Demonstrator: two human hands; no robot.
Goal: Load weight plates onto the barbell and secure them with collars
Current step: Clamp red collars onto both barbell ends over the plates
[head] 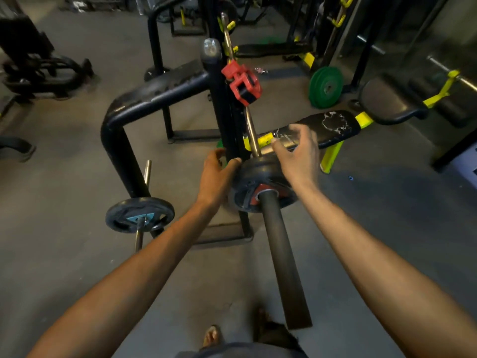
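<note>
1. Plate [139,215] with a blue hub sits on a peg [147,171], low at the left.
2. Left grip [216,174] grasps the left rim of a second plate [258,177], with the fingers curled on its edge.
3. This second plate is on the barbell [281,254], at the inner end of the thick part.
4. Red collar [241,82] sits farther up the barbell, apart from the plate.
5. Right grip [299,156] is released, its fingers loosely bent above the plate's right rim.
6. Green plates [326,86] stand on the floor [64,151], farther right.

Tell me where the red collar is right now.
Head view, above centre: the red collar sits on the thin bar, farther along it than the black plate, just right of the dark rack upright.
</note>
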